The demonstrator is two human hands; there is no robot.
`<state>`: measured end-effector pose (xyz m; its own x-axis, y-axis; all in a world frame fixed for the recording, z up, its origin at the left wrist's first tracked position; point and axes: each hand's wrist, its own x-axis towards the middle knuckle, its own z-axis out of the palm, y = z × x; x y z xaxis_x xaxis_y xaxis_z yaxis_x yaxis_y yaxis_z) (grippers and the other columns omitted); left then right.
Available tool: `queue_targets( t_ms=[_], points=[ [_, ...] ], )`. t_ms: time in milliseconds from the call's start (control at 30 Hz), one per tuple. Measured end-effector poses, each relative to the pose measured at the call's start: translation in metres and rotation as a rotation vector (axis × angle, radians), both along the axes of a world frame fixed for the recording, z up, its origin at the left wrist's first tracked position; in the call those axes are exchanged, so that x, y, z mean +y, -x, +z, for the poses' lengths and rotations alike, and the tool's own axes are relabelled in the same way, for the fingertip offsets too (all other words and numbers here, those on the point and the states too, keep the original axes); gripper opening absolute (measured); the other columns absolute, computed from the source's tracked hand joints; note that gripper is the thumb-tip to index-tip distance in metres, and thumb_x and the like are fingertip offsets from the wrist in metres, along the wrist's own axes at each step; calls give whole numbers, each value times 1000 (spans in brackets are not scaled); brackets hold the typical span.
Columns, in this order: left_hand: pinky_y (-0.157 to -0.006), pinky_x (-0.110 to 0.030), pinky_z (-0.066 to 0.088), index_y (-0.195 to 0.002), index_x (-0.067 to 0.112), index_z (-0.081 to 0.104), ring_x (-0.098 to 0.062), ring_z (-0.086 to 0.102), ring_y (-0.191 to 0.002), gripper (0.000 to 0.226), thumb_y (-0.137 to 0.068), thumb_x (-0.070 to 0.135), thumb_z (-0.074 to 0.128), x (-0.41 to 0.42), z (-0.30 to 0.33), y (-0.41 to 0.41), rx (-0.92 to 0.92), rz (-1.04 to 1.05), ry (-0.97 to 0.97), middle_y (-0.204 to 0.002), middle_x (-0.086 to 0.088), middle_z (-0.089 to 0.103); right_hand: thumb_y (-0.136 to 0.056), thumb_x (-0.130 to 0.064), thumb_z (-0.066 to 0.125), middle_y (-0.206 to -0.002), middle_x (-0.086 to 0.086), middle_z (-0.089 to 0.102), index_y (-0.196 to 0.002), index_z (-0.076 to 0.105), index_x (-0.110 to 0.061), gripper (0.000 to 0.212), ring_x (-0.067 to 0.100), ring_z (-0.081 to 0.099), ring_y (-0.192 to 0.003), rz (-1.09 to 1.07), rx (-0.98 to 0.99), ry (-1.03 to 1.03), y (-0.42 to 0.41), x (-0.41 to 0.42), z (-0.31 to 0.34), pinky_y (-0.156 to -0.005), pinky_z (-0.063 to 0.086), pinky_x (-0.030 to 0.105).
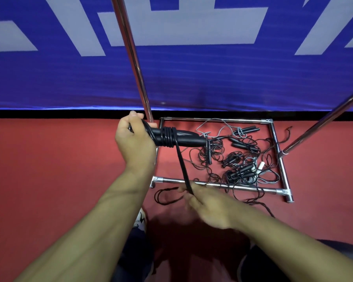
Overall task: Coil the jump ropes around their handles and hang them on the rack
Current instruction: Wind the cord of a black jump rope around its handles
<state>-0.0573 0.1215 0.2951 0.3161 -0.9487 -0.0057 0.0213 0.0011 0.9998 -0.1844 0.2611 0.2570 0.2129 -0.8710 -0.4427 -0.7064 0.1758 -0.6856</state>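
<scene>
Beyond both hands, the rack point(216, 185) frames a tangled rope pile point(238, 159) awaiting coiling. The left hand point(134, 139) clenches the paired handles point(183, 137), steadying them; below, the right hand point(208, 206) pinches the rope point(182, 167) taut for tight wraps.

The right hand point(209, 206) is motion-blurred; the rack point(128, 47) uprights are cut off by the far and right edges.
</scene>
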Motion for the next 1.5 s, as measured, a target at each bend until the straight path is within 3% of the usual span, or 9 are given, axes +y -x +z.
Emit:
queue_targets(
  t_ms=[133,233,433,733,933,1167,1333,1433,1500],
  points=[
    [-60,-47,52,-80,25,59,-21,60,-57,26,-101,29,45,0,5,-2,-8,21,22,-64,0,70,-107,-25,37,-76,2,64,-114,56,-14,23,17,61,-57,-630,-648,-254,-1,-14,-2,-40,34,22],
    [-63,-56,57,-79,29,61,-25,62,-58,25,-99,34,46,-5,3,-9,22,103,-16,-64,-1,70,-105,-17,42,-62,-8,52,-97,64,-20,24,6,44,-47,-907,-644,147,3,-20,-2,-46,30,23],
    [-75,-62,56,-79,28,60,-32,68,-70,26,-90,44,43,-14,0,-16,34,224,-42,-67,-3,72,-99,-38,40,-85,-7,57,-104,69,-26,32,15,54,-89,-688,-237,741,-3,-3,10,-80,41,25],
    [-56,-30,48,-83,22,60,-12,59,-53,26,-103,24,44,-3,6,-4,-1,103,19,-58,5,68,-97,-40,54,-77,-9,44,-82,61,-27,21,20,48,-78,-330,195,490,-2,-4,-20,-67,38,33],
    [-53,-28,48,-83,19,61,-13,57,-51,28,-105,21,44,11,10,8,-28,-264,-30,-56,1,66,-97,-31,47,-94,6,68,-104,62,-20,20,31,65,-85,-409,16,218,0,-8,-22,-81,53,45],
    [-42,-20,41,-88,15,57,-5,51,-43,21,-105,18,44,22,15,8,-199,-657,-45,-52,2,63,-93,-20,53,-107,2,55,-113,59,-14,21,15,60,-96,-641,-65,560,30,-26,2,-90,49,40],
    [-42,-21,43,-90,18,53,-12,52,-44,15,-103,17,48,16,11,8,-212,-536,-40,-54,0,64,-94,-22,64,-101,-2,57,-102,50,-27,17,16,57,-89,-761,-99,770,41,-26,14,-89,50,43],
    [-58,-38,54,-85,28,54,-24,62,-59,15,-100,26,50,9,1,3,-277,-358,22,-66,-7,67,-88,-15,64,-84,-17,52,-89,51,-25,16,8,48,-81,-655,-9,1021,36,-22,22,-117,29,36],
    [-66,-39,51,-84,30,53,-15,61,-64,16,-100,26,49,7,0,1,-362,-229,76,-69,2,63,-81,-10,63,-77,-15,55,-85,58,-21,13,8,45,-78,-519,53,1122,27,-18,27,-107,36,33]
  ],
)
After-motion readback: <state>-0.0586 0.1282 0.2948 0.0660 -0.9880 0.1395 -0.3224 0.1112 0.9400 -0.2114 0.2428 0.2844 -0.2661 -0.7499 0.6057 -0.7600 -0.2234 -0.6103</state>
